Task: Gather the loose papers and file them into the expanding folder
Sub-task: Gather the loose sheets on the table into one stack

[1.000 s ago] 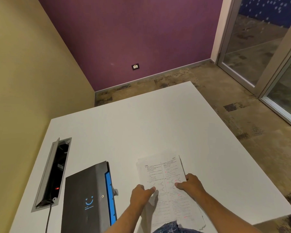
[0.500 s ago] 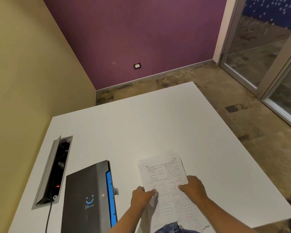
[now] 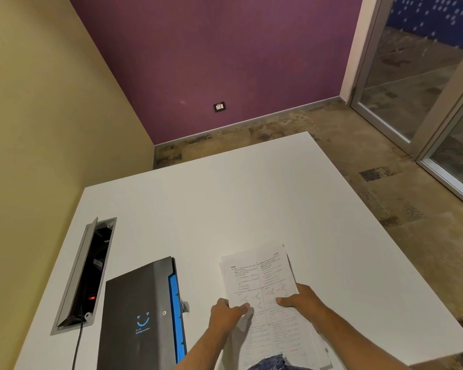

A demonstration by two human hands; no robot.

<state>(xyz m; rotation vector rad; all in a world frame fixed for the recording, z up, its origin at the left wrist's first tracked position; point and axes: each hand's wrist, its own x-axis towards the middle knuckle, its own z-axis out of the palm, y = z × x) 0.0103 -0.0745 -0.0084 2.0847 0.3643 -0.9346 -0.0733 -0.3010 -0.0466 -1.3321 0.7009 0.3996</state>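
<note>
A stack of printed papers with red marks lies at the near edge of the white table. My left hand grips the stack's left edge, thumb on top. My right hand holds the right edge, thumb on the page. The stack's far end looks slightly raised off the table. To the left lies the black expanding folder, closed, with a blue smile logo and blue pockets showing along its right side. The hands are apart from the folder.
An open cable box with a red light is set into the table at the left; a black cable runs from it toward me. Yellow wall left, purple wall ahead, glass door at right. Denim shows at the bottom edge.
Both hands have kept their grip on the papers, and the stack has shifted slightly. The folder has not moved.
</note>
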